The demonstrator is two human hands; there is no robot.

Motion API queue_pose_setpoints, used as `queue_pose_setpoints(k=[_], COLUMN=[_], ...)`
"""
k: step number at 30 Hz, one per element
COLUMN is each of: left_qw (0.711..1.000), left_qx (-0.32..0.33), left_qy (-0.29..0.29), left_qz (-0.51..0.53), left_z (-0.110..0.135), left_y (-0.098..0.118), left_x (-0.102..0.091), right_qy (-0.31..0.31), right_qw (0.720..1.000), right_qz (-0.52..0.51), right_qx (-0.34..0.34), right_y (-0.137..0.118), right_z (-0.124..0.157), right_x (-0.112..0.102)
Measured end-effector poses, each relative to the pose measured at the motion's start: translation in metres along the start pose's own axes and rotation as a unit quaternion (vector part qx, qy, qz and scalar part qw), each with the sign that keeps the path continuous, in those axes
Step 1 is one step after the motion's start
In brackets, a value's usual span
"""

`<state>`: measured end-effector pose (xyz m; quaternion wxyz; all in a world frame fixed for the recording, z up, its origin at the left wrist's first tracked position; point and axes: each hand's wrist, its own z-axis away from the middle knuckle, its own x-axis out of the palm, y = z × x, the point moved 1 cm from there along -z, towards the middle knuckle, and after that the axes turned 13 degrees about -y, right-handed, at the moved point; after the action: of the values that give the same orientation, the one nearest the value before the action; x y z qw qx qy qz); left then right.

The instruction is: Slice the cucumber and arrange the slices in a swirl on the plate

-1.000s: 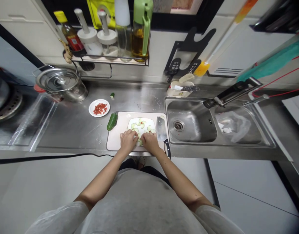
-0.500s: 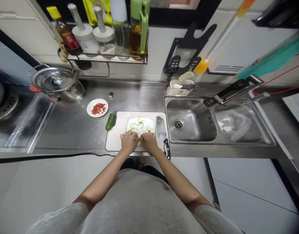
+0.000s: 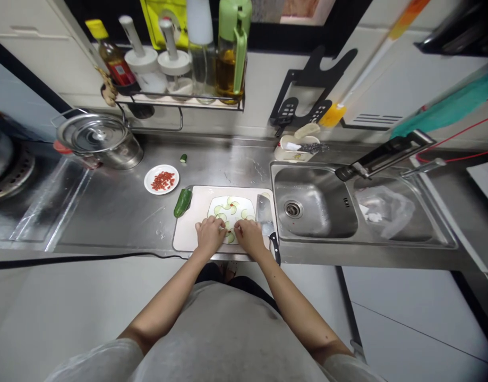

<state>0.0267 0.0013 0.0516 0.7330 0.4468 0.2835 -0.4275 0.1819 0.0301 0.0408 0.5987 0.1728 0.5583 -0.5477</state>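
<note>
A white square plate [image 3: 214, 206] lies on a pale cutting board [image 3: 196, 212] and bears thin curved cucumber slices [image 3: 230, 203], set in clusters with small red bits. My left hand [image 3: 210, 234] is over the plate's near left corner, its fingers curled inward and closed near the slices. Opposite it, my right hand [image 3: 249, 237] bends over the near right corner with fingertips pinched together. Whatever lies between the fingertips is too small to make out. A kitchen knife [image 3: 264, 212] rests on the board, right of my right hand. At the board's left edge lies a cut cucumber [image 3: 183, 202].
A small white plate of chopped red pieces [image 3: 162, 180] and a cucumber end [image 3: 183, 158] are on the steel counter. To the left stands a lidded pot [image 3: 104, 140]. The double sink [image 3: 315, 207] is on the right. A condiment rack [image 3: 180, 101] hangs above.
My hands have moved slightly apart over the near side of the plate, showing more of the slices between them. The whole view has shifted a little.
</note>
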Motion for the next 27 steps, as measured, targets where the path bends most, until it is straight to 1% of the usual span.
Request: queue_pose_setpoints(k=[6,10,13,18,23,27], left_qw=[1.0,0.998,0.995,0.988,0.983,0.979], left_qx=[-0.005,-0.008,-0.019,-0.055,-0.075,-0.092], left_qy=[0.007,0.038,0.066,0.11,0.13,0.142], left_qz=[0.025,0.051,0.07,0.088,0.103,0.117], left_z=[-0.001,-0.004,-0.006,-0.012,-0.015,-0.016], left_y=[0.007,0.004,-0.003,-0.022,-0.039,-0.051], left_x=[-0.004,-0.017,-0.032,-0.054,-0.068,-0.075], right_qy=[0.033,0.048,0.06,0.075,0.079,0.072], right_qw=[0.999,0.998,0.997,0.994,0.993,0.993], right_qz=[-0.014,-0.036,-0.051,-0.074,-0.085,-0.092], right_qx=[-0.018,-0.025,-0.026,-0.023,-0.018,-0.018], right_y=[0.0,-0.001,-0.001,0.002,0.002,0.003], right_z=[-0.001,-0.002,-0.001,0.0,0.0,0.002], right_x=[-0.004,-0.01,-0.016,-0.022,-0.025,-0.028])
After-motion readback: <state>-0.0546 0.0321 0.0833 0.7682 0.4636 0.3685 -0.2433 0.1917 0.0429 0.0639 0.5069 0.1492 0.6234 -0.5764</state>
